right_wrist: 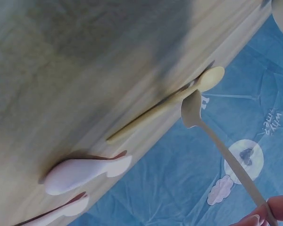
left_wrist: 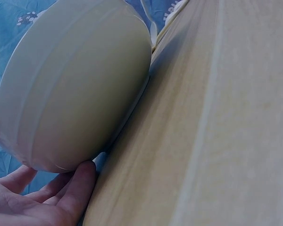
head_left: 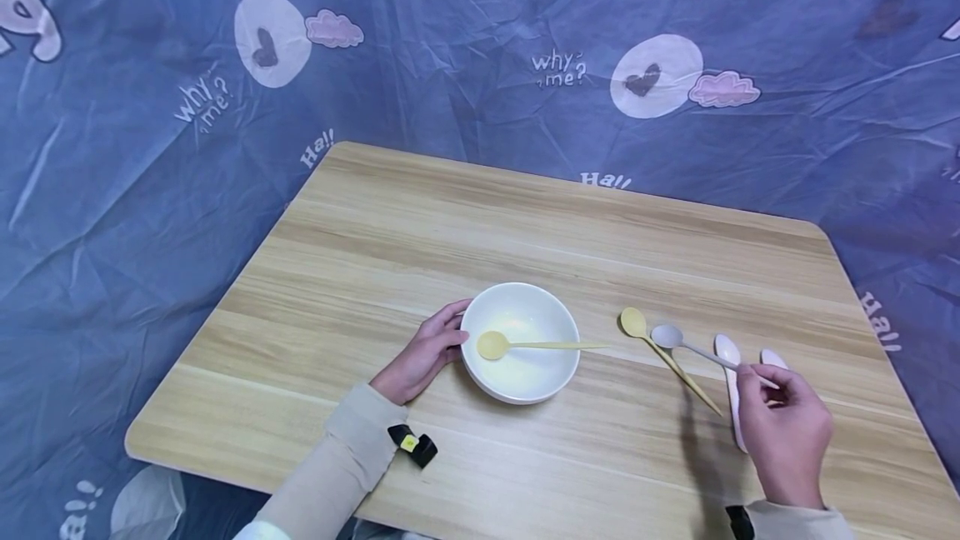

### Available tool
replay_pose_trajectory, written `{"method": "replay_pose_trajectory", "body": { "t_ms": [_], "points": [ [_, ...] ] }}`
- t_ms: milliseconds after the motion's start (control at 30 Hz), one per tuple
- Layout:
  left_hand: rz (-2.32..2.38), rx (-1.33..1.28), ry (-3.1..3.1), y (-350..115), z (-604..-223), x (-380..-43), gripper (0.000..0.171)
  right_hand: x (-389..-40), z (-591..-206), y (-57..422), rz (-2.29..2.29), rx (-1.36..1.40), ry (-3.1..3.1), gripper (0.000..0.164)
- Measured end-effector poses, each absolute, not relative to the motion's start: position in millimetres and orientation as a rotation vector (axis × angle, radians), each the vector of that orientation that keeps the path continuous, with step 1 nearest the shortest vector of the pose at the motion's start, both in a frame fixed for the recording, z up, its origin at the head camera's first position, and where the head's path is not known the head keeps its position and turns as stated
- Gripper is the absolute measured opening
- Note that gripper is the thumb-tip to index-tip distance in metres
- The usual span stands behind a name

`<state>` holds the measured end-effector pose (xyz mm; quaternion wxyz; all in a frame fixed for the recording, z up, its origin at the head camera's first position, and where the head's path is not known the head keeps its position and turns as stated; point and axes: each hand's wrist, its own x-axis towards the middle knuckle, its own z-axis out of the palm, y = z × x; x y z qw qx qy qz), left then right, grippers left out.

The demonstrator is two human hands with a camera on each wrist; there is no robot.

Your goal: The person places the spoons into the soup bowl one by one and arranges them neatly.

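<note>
A white bowl (head_left: pixel 519 382) stands on the table, and a yellow spoon (head_left: pixel 492 346) lies across it with its handle over the right rim. My left hand (head_left: pixel 429 350) holds the bowl's left side, thumb at the rim and fingers around the outer wall (left_wrist: pixel 80 89). The right hand (head_left: pixel 787 423) pinches a long-handled grey spoon (head_left: pixel 667 336) by its handle end; its bowl points left, above the table. Close by on the table lies a second yellow spoon (head_left: pixel 678 369), which the grey spoon's head (right_wrist: pixel 192 109) overlaps in the right wrist view.
Two short white spoons lie near my right hand: one white spoon (head_left: pixel 727 348) partly behind the grey handle, the other white spoon (head_left: pixel 772 358) mostly hidden by the hand. The wood-grain table (head_left: pixel 480 215) has rounded corners. A blue printed cloth (head_left: pixel 465 90) hangs behind it.
</note>
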<state>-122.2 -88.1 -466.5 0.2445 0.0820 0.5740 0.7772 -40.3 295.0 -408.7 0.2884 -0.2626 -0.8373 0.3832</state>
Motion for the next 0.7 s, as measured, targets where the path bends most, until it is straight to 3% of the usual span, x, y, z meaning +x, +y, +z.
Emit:
{"method": "replay_pose_trajectory", "body": {
  "t_ms": [700],
  "points": [
    [2.132, 0.219, 1.563, -87.6, -466.4, -121.8, 0.061, -37.6, -390.9, 278.5, 1.118, -0.623, -2.155, 0.008]
  ]
}}
